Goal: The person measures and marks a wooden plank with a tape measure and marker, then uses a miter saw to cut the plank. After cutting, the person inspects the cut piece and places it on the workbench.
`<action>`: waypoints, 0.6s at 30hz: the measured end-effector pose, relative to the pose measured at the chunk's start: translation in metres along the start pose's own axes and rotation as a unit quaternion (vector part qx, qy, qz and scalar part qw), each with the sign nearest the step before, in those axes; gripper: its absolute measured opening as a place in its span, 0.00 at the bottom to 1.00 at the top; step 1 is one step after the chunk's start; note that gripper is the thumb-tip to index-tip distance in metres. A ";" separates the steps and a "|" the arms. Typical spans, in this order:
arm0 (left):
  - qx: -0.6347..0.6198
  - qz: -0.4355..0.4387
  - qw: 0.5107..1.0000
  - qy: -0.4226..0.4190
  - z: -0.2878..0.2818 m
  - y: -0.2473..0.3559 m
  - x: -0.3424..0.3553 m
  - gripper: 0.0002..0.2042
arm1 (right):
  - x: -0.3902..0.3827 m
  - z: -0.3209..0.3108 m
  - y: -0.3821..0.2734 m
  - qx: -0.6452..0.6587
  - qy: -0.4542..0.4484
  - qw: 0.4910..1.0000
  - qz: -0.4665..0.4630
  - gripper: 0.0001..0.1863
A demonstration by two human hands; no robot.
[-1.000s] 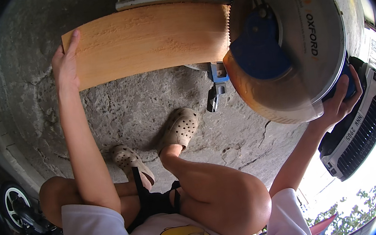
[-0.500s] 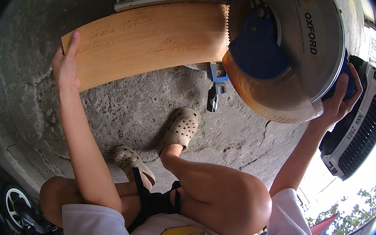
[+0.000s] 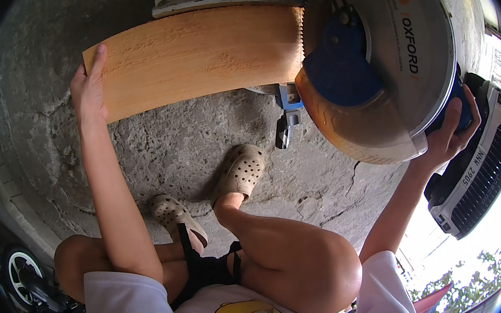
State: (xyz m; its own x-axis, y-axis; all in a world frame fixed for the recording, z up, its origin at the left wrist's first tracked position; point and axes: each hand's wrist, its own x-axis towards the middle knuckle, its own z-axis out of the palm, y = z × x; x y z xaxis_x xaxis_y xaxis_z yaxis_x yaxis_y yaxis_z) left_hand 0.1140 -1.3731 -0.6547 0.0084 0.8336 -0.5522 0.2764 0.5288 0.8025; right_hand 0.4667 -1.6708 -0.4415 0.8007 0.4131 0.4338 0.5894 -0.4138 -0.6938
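Observation:
A wide, light-brown wooden board (image 3: 192, 56) lies flat under the saw, rough patches on its face. My left hand (image 3: 88, 90) grips its left end, thumb on top and fingers out of sight beneath. At the board's right end stands a miter saw (image 3: 401, 90) with a clear guard and a blue inner cover. Its toothed blade (image 3: 302, 37) is beside the board's right edge; whether they touch I cannot tell. My right hand (image 3: 444, 142) is wrapped round the saw's blue handle (image 3: 465, 113) on the far side of the guard.
A metal fence (image 3: 217, 1) runs along the board's far edge. Below the board juts a blue and grey saw part (image 3: 289, 101). My feet in beige clogs (image 3: 243, 169) rest on rough concrete (image 3: 300, 170). A vehicle front (image 3: 475, 177) is at right, a wheel (image 3: 22, 275) at lower left.
The saw head has shifted very slightly to the left with my right hand on its handle. My left hand and the board have hardly moved.

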 end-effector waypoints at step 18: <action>0.429 0.609 0.617 -0.252 0.155 -0.020 -0.117 0.38 | -0.001 0.000 0.000 -0.001 0.000 1.000 -0.012 0.16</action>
State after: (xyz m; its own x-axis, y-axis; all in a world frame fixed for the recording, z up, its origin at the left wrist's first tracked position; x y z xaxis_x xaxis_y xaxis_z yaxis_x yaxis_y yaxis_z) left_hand 0.2568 -1.5059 -0.6410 0.9508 0.2590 0.1698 0.1748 -0.9015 0.3960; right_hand 0.4659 -1.6708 -0.4417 0.7868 0.4226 0.4499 0.6081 -0.4054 -0.6826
